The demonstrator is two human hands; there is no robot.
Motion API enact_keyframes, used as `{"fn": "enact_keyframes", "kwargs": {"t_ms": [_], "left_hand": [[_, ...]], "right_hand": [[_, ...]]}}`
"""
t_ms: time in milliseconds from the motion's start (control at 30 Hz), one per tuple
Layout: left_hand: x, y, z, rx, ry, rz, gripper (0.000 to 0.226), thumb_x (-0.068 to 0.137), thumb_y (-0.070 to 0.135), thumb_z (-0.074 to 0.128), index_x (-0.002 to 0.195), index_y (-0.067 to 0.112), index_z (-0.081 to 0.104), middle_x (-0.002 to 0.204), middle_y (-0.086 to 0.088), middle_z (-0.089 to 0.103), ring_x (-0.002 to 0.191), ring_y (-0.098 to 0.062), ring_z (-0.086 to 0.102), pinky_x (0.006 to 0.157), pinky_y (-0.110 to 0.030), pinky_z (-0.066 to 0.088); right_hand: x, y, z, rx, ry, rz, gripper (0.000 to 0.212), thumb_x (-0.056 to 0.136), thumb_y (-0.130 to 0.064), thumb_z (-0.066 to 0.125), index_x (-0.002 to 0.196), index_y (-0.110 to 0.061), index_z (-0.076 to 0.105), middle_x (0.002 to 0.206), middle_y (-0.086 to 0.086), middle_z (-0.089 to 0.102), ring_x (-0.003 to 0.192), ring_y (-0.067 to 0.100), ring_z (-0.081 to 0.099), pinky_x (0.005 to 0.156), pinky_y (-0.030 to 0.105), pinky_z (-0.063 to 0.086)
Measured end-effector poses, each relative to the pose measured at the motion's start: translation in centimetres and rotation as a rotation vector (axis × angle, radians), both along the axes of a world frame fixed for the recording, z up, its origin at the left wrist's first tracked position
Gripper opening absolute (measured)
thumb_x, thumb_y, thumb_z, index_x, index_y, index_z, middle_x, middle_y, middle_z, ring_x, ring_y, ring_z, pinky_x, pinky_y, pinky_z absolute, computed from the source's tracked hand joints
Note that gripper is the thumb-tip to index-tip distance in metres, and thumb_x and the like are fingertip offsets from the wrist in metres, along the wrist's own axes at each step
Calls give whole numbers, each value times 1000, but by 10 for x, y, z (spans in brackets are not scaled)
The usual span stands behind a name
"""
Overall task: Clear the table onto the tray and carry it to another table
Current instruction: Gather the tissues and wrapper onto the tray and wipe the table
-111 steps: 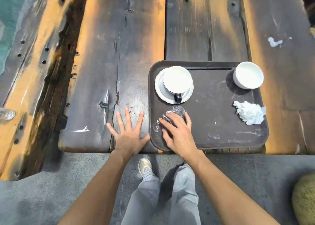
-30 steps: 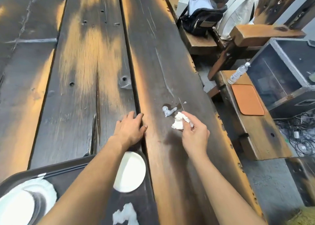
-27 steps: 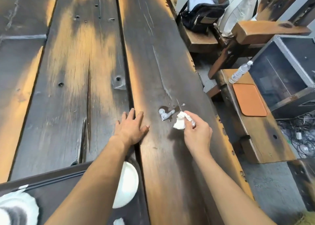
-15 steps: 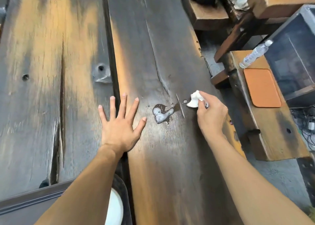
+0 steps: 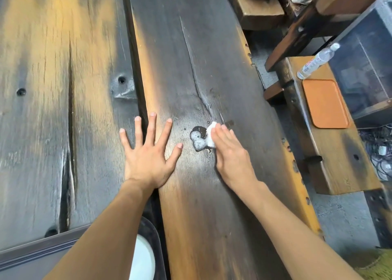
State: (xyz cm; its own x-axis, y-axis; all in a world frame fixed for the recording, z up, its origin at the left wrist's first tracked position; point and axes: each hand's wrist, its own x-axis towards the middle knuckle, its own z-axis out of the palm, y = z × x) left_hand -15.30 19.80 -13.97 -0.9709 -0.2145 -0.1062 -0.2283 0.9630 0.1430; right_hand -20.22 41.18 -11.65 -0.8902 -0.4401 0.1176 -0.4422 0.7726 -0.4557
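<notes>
Two bare forearms reach out over a dark plank table (image 5: 212,56), seen from above. Nearest the viewer, at the bottom left, the corner of a dark tray (image 5: 31,256) sits on the table with a white bowl (image 5: 142,258) in it, partly hidden by the left forearm.

Farther out, the left hand (image 5: 148,154) lies palm down on the wood, fingers spread wide and holding nothing, straddling the gap between two planks. Just to its right, the right hand (image 5: 231,152) presses a white tissue (image 5: 210,136) flat against the table, its fingers (image 5: 220,133) laid over the wad, which pokes out at their left side. The tissue touches the right edge of a small spill (image 5: 198,139), a wet, pale puddle with a dark rim lying between the two hands.

Beyond the table's right edge, a wooden bench (image 5: 331,152) stands on the grey floor, well apart from the hands. An orange tray (image 5: 325,103) lies flat on it, with a clear plastic bottle (image 5: 317,62) just beyond the tray. A dark cabinet (image 5: 367,67) stands right of the bench, and cables (image 5: 381,150) lie on the floor at the far right.
</notes>
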Motion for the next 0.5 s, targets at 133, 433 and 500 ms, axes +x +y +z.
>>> {"fn": "enact_keyframes", "kwargs": {"t_ms": [133,433,500], "left_hand": [[0,0,2,8,-7,10,65,99,65,9,160,43,3,170,3,-7,156,-32,-10,118,-68,-3],[-1,0,1,18,-3,9,62,100,61,9,160,44,0,170,3,-8,156,-32,-11,118,-67,-5],[0,0,2,13,-4,9,61,101,59,8,160,43,0,170,3,-8,156,-31,-11,118,-67,-5]], "right_hand": [[20,15,-5,4,68,126,47,77,13,73,123,3,67,130,19,63,123,35,59,104,52,46],[-29,-17,7,95,-9,-30,53,77,20,53,126,2,64,137,20,60,131,34,54,114,45,38],[3,-16,6,110,10,231,53,73,20,62,124,5,64,133,22,61,126,37,57,108,52,44]]}}
